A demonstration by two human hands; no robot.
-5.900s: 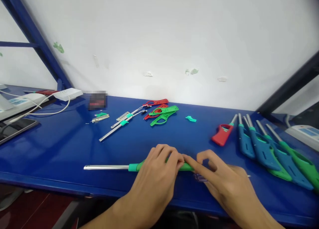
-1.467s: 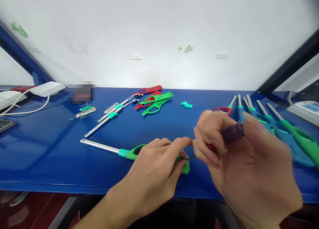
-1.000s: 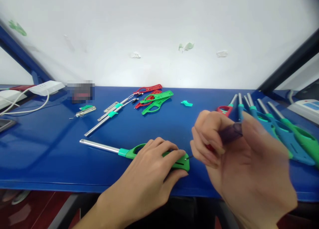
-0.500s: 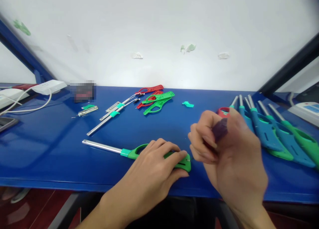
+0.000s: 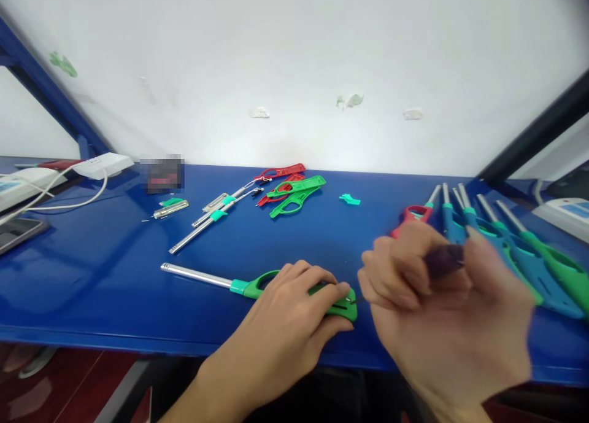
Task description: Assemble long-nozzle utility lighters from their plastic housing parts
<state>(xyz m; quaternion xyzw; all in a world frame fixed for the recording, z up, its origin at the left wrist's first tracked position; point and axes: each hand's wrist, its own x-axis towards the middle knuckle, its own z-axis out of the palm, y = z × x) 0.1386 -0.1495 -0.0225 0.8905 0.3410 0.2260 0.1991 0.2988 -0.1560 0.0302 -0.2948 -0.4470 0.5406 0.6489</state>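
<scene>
A long-nosed gas lighter (image 5: 197, 274) with a green body and a metal tube lies on the table, its tube towards the left. My left hand (image 5: 294, 312) is closed over the green body and holds it against the tabletop. Beside the body's right end is my right hand (image 5: 442, 306), a fist slightly blurred by motion. It grips the dark purple handle of a screwdriver (image 5: 444, 260); most of its shaft is hidden behind the fingers. A thin dark tip shows by a small metal spot at the lighter's end.
Several lighters (image 5: 519, 251) in blue, green and red lie at the right. Red and green casing halves (image 5: 299, 196), metal tubes (image 5: 197, 232) with wires, a gas tank (image 5: 171, 209) and a small turquoise piece (image 5: 350, 199) lie further back. A power strip (image 5: 103, 164) and phone (image 5: 21, 234) are at the left.
My right hand has shifted right and slightly down and turned, with the dark handle still in it. My left hand stays on the green lighter. The whole view has shifted slightly.
</scene>
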